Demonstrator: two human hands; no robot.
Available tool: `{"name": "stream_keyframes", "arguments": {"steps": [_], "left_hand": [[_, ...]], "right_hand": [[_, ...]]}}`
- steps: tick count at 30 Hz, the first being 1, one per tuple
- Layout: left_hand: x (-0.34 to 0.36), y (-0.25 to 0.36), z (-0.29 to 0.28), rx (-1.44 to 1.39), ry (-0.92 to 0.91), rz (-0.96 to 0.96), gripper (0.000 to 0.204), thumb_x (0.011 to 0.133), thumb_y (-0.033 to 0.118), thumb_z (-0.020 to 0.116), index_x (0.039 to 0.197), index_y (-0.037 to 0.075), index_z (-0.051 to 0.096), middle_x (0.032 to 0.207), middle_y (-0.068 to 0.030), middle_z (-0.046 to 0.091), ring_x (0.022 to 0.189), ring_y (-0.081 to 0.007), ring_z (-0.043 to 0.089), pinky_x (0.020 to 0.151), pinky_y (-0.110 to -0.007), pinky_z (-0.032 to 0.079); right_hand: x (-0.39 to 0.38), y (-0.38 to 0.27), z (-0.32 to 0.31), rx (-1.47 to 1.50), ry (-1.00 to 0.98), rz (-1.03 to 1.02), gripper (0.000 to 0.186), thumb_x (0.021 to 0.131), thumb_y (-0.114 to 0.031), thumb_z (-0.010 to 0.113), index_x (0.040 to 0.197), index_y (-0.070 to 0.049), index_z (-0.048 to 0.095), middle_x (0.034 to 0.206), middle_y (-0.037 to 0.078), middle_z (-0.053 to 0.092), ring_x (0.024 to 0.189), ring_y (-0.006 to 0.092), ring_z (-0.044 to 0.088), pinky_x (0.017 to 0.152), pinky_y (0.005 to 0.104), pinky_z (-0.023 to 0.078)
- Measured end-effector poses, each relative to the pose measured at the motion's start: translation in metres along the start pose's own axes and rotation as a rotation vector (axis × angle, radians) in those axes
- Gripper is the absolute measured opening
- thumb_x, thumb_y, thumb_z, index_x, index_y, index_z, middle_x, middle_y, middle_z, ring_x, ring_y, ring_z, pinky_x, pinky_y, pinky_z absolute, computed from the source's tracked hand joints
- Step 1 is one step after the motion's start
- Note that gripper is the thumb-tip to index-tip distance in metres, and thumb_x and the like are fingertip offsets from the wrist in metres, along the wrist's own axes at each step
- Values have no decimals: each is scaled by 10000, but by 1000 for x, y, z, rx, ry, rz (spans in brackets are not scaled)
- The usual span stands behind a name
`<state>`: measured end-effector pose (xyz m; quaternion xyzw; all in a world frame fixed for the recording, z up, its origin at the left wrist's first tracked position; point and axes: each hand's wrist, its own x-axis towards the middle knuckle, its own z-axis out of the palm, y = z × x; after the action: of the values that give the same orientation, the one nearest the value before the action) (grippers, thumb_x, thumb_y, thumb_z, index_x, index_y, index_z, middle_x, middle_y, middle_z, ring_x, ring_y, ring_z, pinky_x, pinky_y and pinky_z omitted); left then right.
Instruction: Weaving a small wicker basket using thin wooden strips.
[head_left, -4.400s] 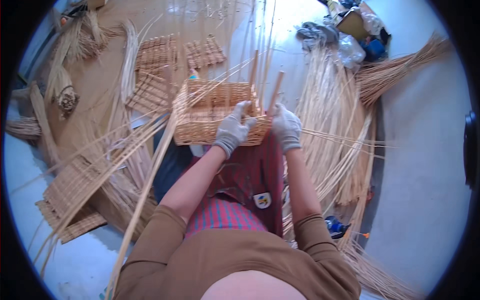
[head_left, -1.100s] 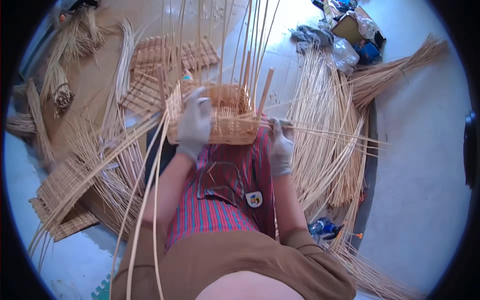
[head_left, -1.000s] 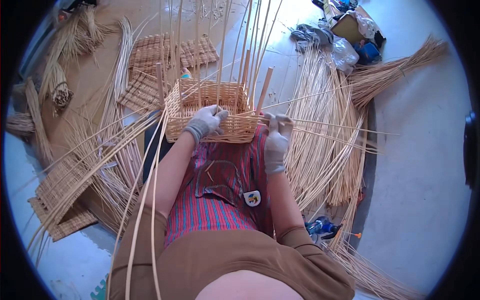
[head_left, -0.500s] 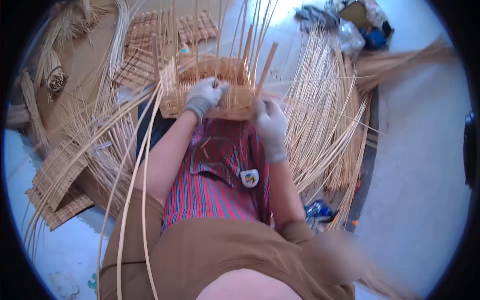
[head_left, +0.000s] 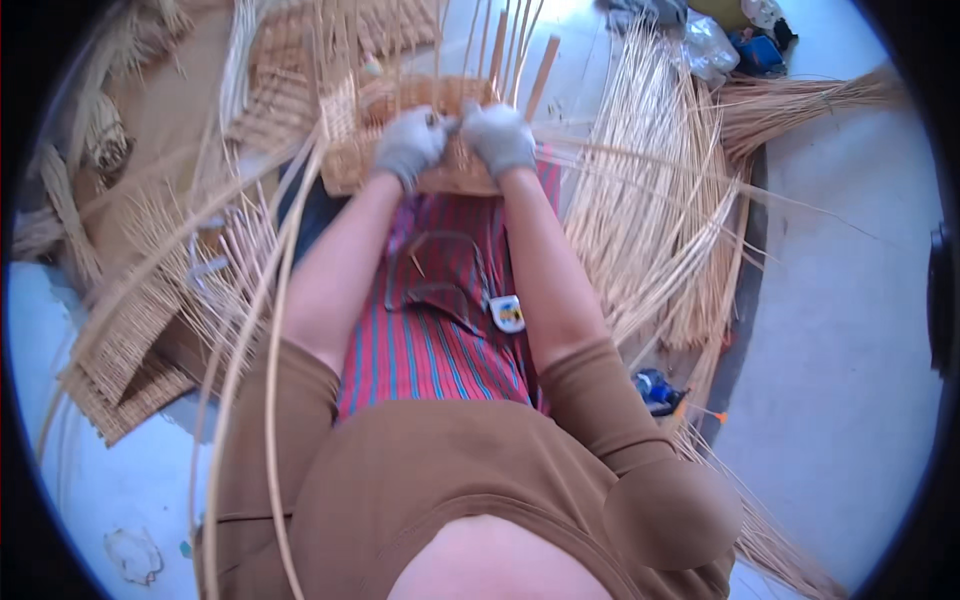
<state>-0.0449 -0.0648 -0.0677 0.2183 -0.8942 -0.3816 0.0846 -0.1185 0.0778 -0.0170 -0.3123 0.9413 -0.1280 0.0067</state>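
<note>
Wicker basket (head_left: 400,165): half-woven, on person's lap at apron's (head_left: 440,330) far edge | woven mats (head_left: 120,370): floor, far left | left hand (head_left: 408,145): gloved, fingers curled on basket rim | right hand (head_left: 498,138): gloved, closed on rim, touching left | loose reeds (head_left: 650,200): floor, right.

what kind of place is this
Most likely a basket-weaving workshop, with the work done on the floor. Gloved hands, left and right, grip a half-woven basket; loose canes lie in bundles, and woven panels sit nearby.
</note>
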Motion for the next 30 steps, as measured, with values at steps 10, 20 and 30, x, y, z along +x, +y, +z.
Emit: {"name": "stream_keyframes", "arguments": {"steps": [10,20,30], "left_hand": [[-140,-84,-103,-953,773,-65,180,1014,109,759,1161,12,722,985,-36,752,820,-117,703,765,-277,586],[-193,-71,-144,-1221,224,-238,217,1037,112,685,1248,63,704,1104,-47,730,1018,-150,704,925,-310,581],[-136,-47,-162,-723,422,300,347,1139,193,523,1425,0,552,737,26,525,661,-77,531,1099,-366,507]], "right_hand": [[-133,-61,30,1041,-104,-25,216,1040,-54,658,1239,-93,734,1050,72,760,871,173,718,811,334,598],[-132,-197,-23,940,-48,-1245,353,886,-378,756,1113,-109,741,1012,136,722,936,373,706,871,455,572],[-127,-106,-60,860,47,-828,191,893,-274,737,776,-138,671,701,112,660,714,333,683,666,447,507]]}}
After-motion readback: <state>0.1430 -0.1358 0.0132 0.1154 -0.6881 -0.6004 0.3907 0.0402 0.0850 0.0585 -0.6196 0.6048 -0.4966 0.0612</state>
